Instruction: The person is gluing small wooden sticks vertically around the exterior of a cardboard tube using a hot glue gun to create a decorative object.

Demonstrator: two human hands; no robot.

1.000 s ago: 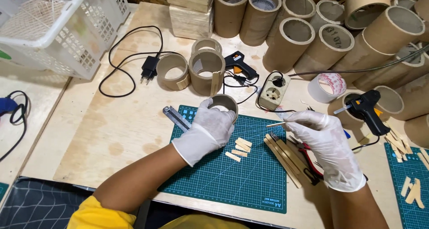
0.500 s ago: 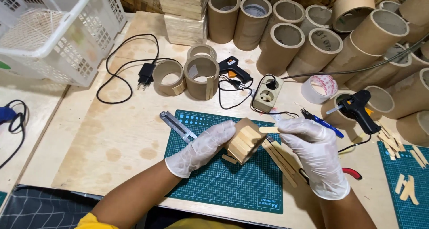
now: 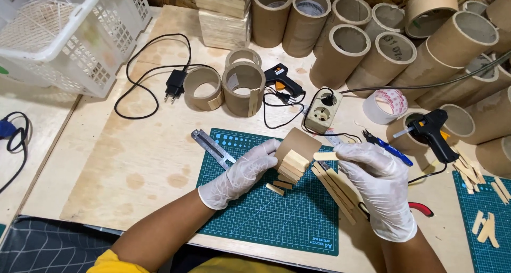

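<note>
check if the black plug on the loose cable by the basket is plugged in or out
Out. The black plug lies loose on the wooden table, away from the beige socket box, which holds a different plug in its upper outlet.

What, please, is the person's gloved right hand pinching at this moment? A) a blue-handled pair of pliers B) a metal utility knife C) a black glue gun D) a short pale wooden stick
D: the white-gloved right hand pinches a short pale wooden stick beside the brown cardboard ring held by the left hand; the other tools lie on the table.
</note>
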